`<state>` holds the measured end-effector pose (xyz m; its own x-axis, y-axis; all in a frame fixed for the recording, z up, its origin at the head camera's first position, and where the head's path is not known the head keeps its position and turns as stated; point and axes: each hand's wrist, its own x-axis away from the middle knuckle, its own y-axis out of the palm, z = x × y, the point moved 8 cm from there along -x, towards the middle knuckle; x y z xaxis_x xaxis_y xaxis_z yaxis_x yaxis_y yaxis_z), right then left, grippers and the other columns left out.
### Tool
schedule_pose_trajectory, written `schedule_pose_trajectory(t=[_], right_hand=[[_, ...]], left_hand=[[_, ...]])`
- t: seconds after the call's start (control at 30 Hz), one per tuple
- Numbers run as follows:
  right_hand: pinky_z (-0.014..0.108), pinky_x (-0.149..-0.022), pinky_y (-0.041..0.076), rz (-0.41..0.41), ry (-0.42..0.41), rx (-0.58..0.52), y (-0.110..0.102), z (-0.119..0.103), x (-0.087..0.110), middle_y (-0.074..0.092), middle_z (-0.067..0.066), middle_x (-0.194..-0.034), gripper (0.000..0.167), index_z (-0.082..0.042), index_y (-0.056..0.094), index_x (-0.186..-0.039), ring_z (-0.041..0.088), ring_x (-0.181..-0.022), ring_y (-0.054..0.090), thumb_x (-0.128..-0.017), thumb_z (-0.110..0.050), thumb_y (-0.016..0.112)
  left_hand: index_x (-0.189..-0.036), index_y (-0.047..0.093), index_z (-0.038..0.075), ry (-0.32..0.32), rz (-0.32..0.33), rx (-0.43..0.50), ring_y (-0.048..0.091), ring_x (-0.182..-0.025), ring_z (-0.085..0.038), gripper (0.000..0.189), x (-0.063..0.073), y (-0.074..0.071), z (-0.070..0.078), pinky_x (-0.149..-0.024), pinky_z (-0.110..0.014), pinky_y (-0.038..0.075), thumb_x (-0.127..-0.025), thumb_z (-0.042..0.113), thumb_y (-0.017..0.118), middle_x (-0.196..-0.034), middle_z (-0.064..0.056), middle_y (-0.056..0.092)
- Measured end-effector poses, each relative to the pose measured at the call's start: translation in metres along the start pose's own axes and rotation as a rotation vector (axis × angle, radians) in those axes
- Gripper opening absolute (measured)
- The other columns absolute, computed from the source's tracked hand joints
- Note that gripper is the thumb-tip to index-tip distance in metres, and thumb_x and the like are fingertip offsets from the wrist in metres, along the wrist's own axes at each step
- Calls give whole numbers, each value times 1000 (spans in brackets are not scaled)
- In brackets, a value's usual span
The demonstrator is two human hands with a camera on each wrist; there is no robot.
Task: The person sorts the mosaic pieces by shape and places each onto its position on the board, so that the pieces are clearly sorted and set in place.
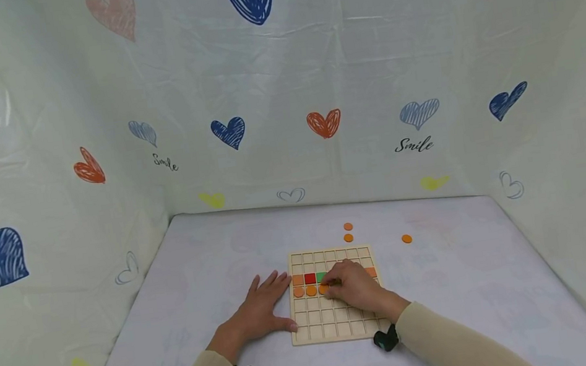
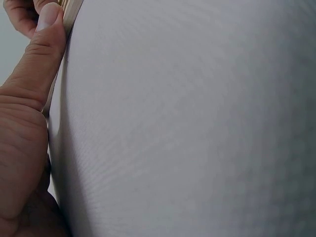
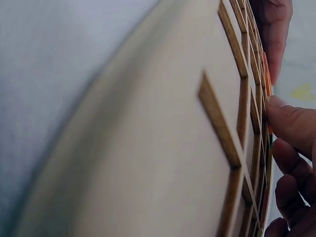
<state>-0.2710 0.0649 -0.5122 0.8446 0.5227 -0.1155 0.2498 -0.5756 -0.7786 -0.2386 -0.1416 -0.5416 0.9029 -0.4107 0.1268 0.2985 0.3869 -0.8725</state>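
A light wooden grid board (image 1: 322, 332) lies on the table. Colored square tiles fill one of its rows: a red tile (image 1: 310, 279), a green tile (image 1: 321, 277) and orange ones show, while the right hand covers others. Below that row, two orange discs (image 1: 311, 290) sit in cells at the left. My right hand (image 1: 358, 286) is over the board, thumb and fingertips at a third orange disc (image 1: 323, 289) in the adjoining cell, seemingly pinching it. With fingers spread, my left hand (image 1: 260, 309) rests along the board's left edge, its thumb (image 2: 49, 29) touching the side.
Behind the board lie two loose orange discs (image 1: 348, 232), and another orange disc (image 1: 406, 239) is farther right. The table has a white cover (image 1: 453, 285). White curtains (image 1: 277, 72) printed with hearts stand at the back and both sides.
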Motion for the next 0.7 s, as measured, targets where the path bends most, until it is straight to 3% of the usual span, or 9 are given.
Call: schedule_pose_trajectory(t=[0.37, 0.7], right_hand=[[29, -79, 50, 31, -10, -11, -4, -1, -1, 76, -7, -100, 12, -17, 83, -104, 11, -91, 57, -93, -20, 82], [24, -70, 47, 102, 43, -44, -16, 6, 2, 67, -12, -89, 14, -15, 82, -105, 7, -82, 51, -92, -21, 82]], left_hand=[[-166, 35, 13, 1, 2, -3, 18, -164, -28, 116, -1, -2, 1, -134, -57, 3, -75, 64, 86, -173, -3, 33], [-166, 36, 13, -1, -3, -7, 19, -164, -29, 118, 1, -2, 2, -134, -58, 5, -74, 66, 86, -173, -4, 34]])
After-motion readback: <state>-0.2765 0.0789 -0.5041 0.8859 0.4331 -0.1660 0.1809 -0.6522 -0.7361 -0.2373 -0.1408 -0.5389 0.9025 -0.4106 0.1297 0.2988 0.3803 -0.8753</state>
